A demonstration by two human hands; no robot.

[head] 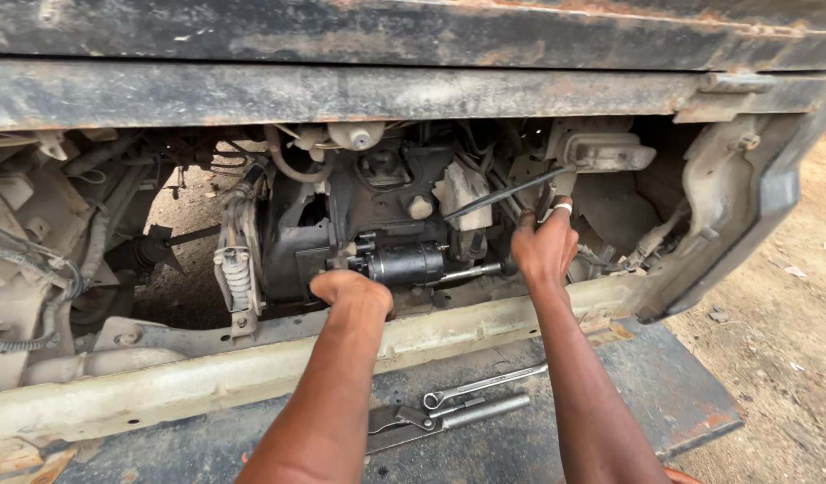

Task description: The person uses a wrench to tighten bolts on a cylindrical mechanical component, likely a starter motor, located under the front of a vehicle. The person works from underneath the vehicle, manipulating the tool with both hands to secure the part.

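I am looking into the open underside of a dusty vehicle engine bay. A black cylindrical motor unit [406,263] sits low in the middle. My left hand [352,291] reaches in just below its left end, fingers curled out of sight, touching or gripping it. My right hand [544,244], with a pale ring on one finger, is closed around the lower end of a long dark metal tool handle [504,194] that slants up to the right toward a grey housing [605,151].
A rusty frame rail [207,381] crosses in front of the bay. On the dark metal plate [628,385] below lie a combination spanner [480,386] and pliers with a tube handle [431,419]. Hoses and a coil-wrapped cable [237,269] hang left. Sandy ground [780,341] lies to the right.
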